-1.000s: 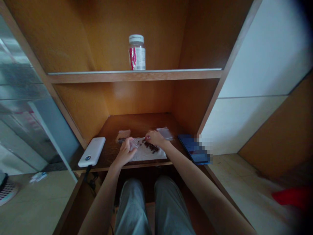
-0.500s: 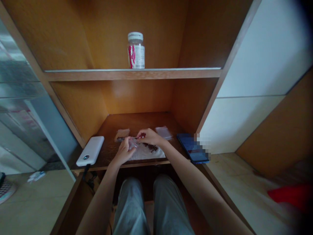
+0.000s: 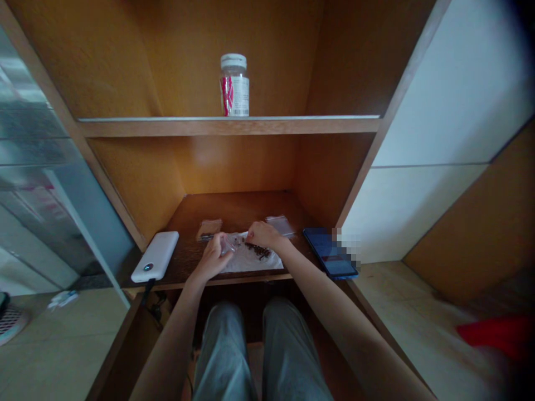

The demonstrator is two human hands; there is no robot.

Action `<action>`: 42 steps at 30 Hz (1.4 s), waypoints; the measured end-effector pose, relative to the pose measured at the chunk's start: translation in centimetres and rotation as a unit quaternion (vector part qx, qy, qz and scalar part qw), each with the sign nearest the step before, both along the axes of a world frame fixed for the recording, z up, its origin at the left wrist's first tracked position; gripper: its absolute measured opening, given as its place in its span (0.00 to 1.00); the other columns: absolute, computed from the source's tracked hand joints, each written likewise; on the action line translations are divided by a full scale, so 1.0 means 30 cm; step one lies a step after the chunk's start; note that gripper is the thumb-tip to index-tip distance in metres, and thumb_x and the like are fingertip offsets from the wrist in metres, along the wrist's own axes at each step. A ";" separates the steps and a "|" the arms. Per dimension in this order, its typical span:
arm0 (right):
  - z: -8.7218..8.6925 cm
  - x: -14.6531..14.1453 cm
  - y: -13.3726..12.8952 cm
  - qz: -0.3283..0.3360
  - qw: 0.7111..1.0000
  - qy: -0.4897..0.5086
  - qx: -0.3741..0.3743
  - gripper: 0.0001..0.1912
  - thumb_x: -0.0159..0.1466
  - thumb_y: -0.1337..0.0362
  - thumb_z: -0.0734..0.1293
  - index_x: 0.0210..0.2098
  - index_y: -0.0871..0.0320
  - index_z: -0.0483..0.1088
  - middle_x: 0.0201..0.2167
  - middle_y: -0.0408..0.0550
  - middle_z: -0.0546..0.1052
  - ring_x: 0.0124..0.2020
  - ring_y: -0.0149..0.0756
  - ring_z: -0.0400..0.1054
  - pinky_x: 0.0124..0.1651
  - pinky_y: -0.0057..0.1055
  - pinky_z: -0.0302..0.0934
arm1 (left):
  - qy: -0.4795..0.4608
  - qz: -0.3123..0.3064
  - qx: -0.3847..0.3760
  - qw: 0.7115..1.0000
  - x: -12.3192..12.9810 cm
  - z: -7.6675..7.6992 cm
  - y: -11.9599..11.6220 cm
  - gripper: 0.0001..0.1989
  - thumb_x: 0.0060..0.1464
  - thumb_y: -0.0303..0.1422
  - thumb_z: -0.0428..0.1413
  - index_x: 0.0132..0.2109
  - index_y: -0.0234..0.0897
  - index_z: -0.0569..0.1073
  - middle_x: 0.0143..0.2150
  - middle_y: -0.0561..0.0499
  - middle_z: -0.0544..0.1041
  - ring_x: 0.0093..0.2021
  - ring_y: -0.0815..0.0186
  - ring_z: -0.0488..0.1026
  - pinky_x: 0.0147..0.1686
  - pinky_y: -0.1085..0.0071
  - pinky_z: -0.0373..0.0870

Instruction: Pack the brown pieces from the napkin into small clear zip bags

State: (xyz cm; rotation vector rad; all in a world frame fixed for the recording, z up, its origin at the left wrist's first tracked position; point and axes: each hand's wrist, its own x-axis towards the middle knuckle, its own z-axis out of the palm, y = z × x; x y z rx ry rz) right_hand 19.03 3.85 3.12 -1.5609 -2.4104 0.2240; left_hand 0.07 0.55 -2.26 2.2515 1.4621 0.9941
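Note:
My left hand [image 3: 215, 256] is closed on a small clear plastic bag [image 3: 228, 244], held above the left part of a white sheet [image 3: 238, 263]. On that sheet lies a pile of small dark pieces [image 3: 259, 252], too small to name. My right hand [image 3: 263, 235] is at the pile's far edge with its fingers bent down and together; whatever is between the fingertips is hidden. Behind my left hand rests a small bag with dark contents [image 3: 209, 228]. A stack of flat clear zip bags [image 3: 280, 225] lies behind my right hand.
A white power bank [image 3: 155, 256] with a black cable sits at the left edge, and a dark phone [image 3: 330, 253] at the right edge. A white-capped bottle [image 3: 234, 86] stands on the shelf [image 3: 292, 127] above. Below the surface is an open drawer over my knees.
My right hand has moved right, away from the mouth of the plastic bag, to the dark pile. My left hand stays in place with the bag.

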 end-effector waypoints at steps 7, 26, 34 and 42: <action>-0.036 -0.040 0.008 -0.039 0.998 -0.048 0.011 0.16 0.52 0.58 0.65 0.34 0.64 0.74 0.35 0.62 0.76 0.37 0.45 0.71 0.35 0.30 0.62 | 0.003 0.000 -0.001 1.000 0.003 0.007 -0.009 0.19 0.47 0.30 0.49 0.47 0.37 0.57 0.44 0.46 0.66 0.47 0.61 0.64 0.49 0.60 0.60; -0.008 -0.056 -0.024 0.110 0.961 0.254 -0.010 0.10 0.55 0.63 0.64 0.30 0.63 0.74 0.25 0.46 0.76 0.26 0.27 0.66 0.28 0.21 0.55 | 0.007 -0.003 0.005 1.000 0.001 -0.001 -0.004 0.18 0.47 0.29 0.49 0.47 0.35 0.57 0.45 0.44 0.66 0.47 0.60 0.64 0.48 0.61 0.60; -0.021 -0.012 -0.008 0.044 0.987 0.151 -0.013 0.12 0.57 0.67 0.60 0.33 0.62 0.75 0.32 0.51 0.77 0.32 0.32 0.70 0.34 0.23 0.59 | 0.002 -0.003 0.014 1.000 -0.003 -0.011 0.004 0.20 0.46 0.29 0.50 0.48 0.35 0.57 0.45 0.45 0.66 0.47 0.61 0.63 0.48 0.62 0.60; -0.029 -0.006 -0.043 -0.038 0.999 -0.033 -0.020 0.17 0.54 0.55 0.64 0.34 0.61 0.74 0.36 0.57 0.76 0.37 0.41 0.70 0.36 0.29 0.61 | 0.002 0.001 0.013 1.000 -0.003 -0.016 0.005 0.20 0.46 0.29 0.50 0.48 0.35 0.57 0.45 0.45 0.66 0.47 0.61 0.63 0.49 0.63 0.60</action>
